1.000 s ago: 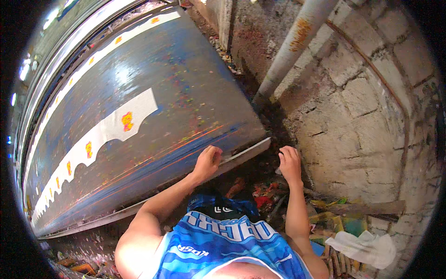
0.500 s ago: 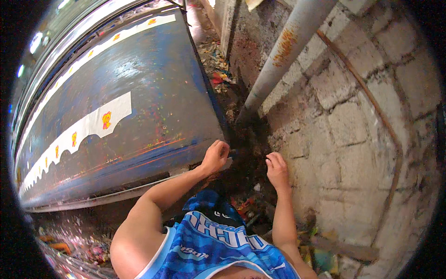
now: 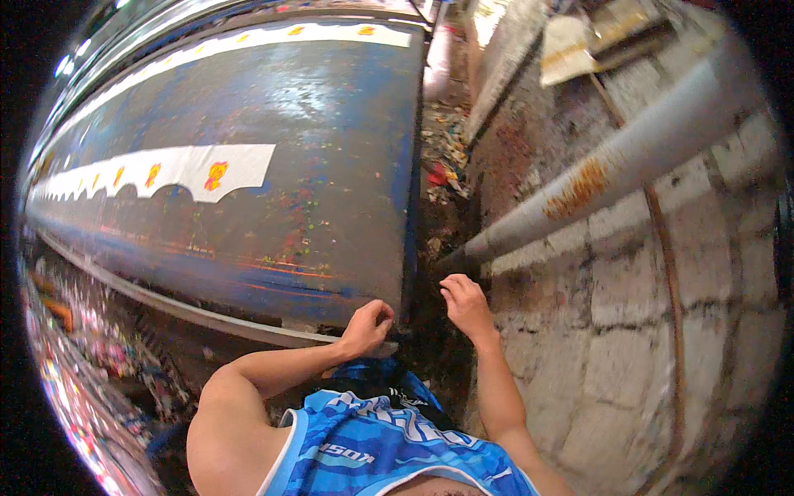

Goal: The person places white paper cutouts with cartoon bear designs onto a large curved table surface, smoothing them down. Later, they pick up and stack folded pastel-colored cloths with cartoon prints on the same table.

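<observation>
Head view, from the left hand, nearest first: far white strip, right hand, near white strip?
1. Right hand: just to its right.
2. Near white strip: ahead and left, on the dark table.
3. Far white strip: along the table's far side.

Blue jersey [image 3: 451,463], front: lg white letters [image 3: 411,420] across, partly lost in folds; sm white word [image 3: 347,453] on wearer's L side, legible in part. Sm white print [image 3: 399,396] on dark cloth nr hem, too blurred to read.
</observation>
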A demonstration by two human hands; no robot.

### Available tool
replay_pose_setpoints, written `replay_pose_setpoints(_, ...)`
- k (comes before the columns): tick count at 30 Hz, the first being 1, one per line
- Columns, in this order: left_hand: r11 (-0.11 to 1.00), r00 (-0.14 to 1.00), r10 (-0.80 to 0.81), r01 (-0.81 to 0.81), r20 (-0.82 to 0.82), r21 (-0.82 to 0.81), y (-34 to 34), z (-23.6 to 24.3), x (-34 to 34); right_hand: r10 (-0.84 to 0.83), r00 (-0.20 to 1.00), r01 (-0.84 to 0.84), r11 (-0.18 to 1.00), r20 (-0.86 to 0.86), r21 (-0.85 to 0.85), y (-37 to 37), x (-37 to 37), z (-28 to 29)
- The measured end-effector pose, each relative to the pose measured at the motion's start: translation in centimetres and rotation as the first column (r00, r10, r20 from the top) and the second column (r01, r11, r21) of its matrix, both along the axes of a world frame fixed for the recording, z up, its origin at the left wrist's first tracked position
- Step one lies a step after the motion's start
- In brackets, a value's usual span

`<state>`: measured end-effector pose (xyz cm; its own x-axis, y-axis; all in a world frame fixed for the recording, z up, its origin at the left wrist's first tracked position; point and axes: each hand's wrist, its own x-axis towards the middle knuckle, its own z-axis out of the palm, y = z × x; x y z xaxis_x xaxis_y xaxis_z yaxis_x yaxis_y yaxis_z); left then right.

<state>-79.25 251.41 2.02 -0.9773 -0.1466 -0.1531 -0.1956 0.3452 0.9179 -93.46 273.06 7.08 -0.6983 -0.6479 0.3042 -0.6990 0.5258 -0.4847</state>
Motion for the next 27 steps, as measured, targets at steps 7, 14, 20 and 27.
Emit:
replay_pose_setpoints(7, 0.974, 0.974, 0.226, -0.226, -0.009, -0.021, 0.4, 1.4, 0.2, 0.428, 0.903, -0.428, 0.904, 0.036, 0.001, -7.2, -7.7, 0.3)
replay_pose_setpoints(14, 0.89, 0.891, 0.416, -0.44, -0.181, -0.121, 1.0, 2.0, 1.2, 0.702, 0.707, -0.705, 0.71, 0.086, 0.004, -15.4, -10.3, -0.1)
replay_pose_setpoints(20, 0.738, 0.755, 0.638, -0.655, -0.148, -0.16, 2.0, 2.1, 1.0, 0.89, 0.434, -0.9, 0.434, 0.142, 0.033, -23.3, -10.6, -0.2)
replay_pose_setpoints(27, 0.605, 0.634, 0.772, -0.749, -0.031, -0.27, 2.2, 2.6, -2.8, 0.974, 0.213, -0.977, 0.213, 0.073, 0.008, -30.1, -13.2, -1.1)
